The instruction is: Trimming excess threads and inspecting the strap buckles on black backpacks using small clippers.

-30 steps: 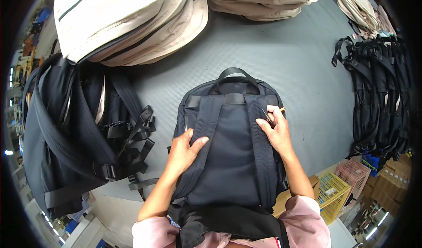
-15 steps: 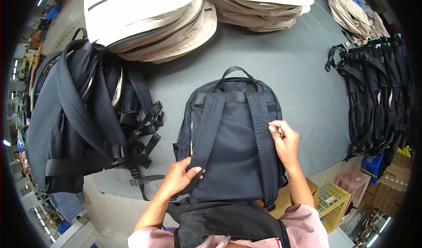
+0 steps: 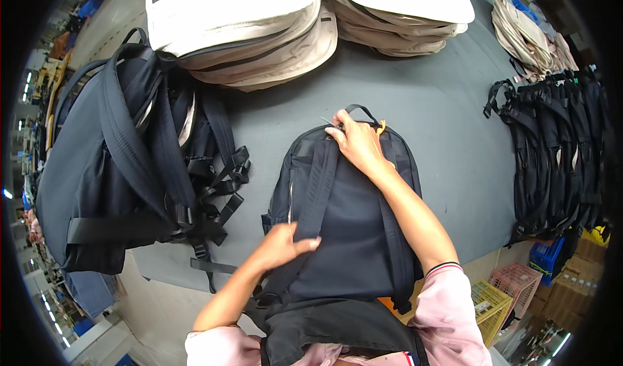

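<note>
A dark navy backpack (image 3: 357, 217) lies on the grey counter (image 3: 461, 178), directly before the person, with its back panel and both shoulder straps turned upward. It seems placed this way so that the strap side is near to the eyes and both hands reach it easily. The left hand (image 3: 279, 246) rests at the lower part of the left shoulder strap (image 3: 318, 187), its thumb spread out; probably it steadies the bag, but I cannot tell whether the hidden fingers grip the strap. The right hand (image 3: 357, 142) is at the top edge, just beside the carry handle (image 3: 363, 111), and its fingers are closed around a small tool, of which only a thin metal tip (image 3: 326, 120) and an orange part (image 3: 381, 126) come out. The backpack's top and handle point away from the person, toward the cream bags (image 3: 246, 35); its long axis runs nearly straight from there to the bottom, which lies close against the black apron (image 3: 331, 327).
</note>
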Action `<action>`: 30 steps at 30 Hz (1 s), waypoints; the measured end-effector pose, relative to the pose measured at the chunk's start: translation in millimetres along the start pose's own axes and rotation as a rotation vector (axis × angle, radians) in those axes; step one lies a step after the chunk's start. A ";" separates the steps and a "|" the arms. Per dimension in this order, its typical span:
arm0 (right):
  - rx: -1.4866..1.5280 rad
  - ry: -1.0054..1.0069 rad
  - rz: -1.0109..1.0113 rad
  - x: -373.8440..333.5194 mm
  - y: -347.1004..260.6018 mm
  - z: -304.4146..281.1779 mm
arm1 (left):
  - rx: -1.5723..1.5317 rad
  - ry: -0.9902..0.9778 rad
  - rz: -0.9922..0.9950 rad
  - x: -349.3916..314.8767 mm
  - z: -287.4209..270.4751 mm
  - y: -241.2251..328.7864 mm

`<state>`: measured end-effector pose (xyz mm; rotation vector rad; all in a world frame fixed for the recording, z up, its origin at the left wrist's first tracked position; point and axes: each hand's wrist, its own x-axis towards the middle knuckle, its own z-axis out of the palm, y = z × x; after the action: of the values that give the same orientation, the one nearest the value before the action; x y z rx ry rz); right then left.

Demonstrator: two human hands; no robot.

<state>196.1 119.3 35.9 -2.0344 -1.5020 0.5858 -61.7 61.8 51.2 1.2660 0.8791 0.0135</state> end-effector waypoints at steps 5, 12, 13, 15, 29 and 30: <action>0.017 0.039 0.020 1.3 15.8 3.7 | 0.342 0.452 -0.003 74.9 -18.2 79.6; 0.391 0.091 0.064 -15.5 13.7 7.4 | 0.708 0.332 0.282 143.1 -29.8 75.3; 0.391 0.092 0.072 -20.6 13.3 5.6 | 0.708 0.324 0.280 143.3 -29.3 75.2; 0.522 0.115 0.086 -30.2 8.5 -1.7 | 0.595 0.261 0.294 137.8 -28.6 77.6; 0.298 0.136 0.016 -40.4 -1.4 2.4 | 0.483 0.405 0.331 118.2 -8.6 81.2; 0.419 0.062 0.061 -35.5 -1.2 1.7 | 0.465 0.410 0.317 118.6 -9.4 78.2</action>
<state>184.1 85.8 36.4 -1.7584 -1.1670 0.7807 48.9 151.4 48.7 1.8718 1.0574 0.3478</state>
